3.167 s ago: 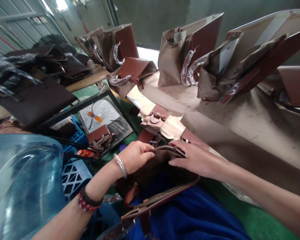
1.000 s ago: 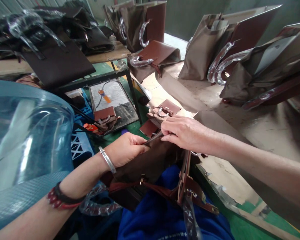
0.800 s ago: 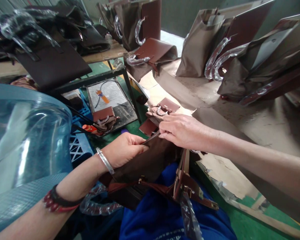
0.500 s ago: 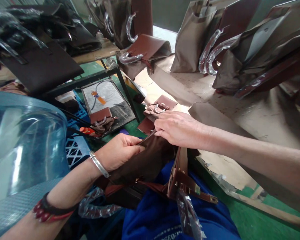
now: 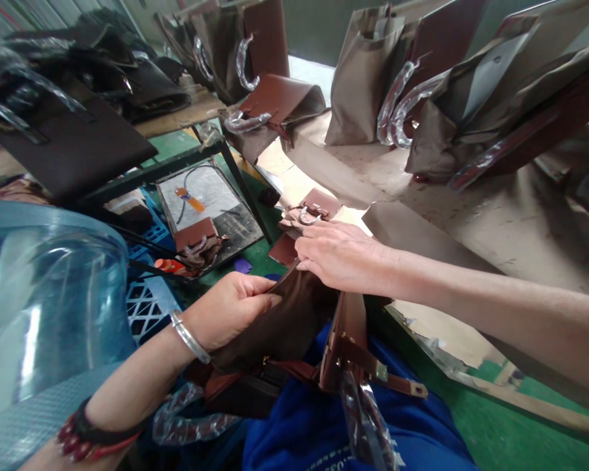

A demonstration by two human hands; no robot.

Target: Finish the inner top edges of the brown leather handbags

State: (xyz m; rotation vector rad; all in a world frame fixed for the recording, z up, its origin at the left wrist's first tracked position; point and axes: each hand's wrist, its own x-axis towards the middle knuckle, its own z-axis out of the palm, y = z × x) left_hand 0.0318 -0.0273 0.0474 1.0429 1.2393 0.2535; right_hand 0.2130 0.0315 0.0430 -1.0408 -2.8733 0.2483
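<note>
A brown handbag (image 5: 285, 327) lies across my lap, over blue cloth (image 5: 294, 425). Its brown fabric edge is pinched between the thumb and fingers of my left hand (image 5: 233, 307). Farther along that same edge, my right hand (image 5: 336, 255) grips it with curled fingers; the fingertips are partly hidden. Below hang the bag's leather straps with metal ends (image 5: 392, 379) and a plastic-wrapped handle (image 5: 366, 418). Another wrapped handle (image 5: 191, 415) shows under my left forearm. Just beyond my right hand sits a small brown leather bag (image 5: 317, 206) with a wrapped handle.
Brown bags (image 5: 363, 78) with wrapped handles stand on the paper-covered table (image 5: 451, 229) at right. Dark bags (image 5: 73, 137) are piled at back left. A blue translucent plastic chair (image 5: 53, 294) is close at left, beside a low shelf (image 5: 240, 222) holding an orange bottle (image 5: 191, 199).
The view has shifted slightly, so the surroundings sit a little differently in the picture. Both hands keep their hold on the bag's edge, with little visible movement along it.
</note>
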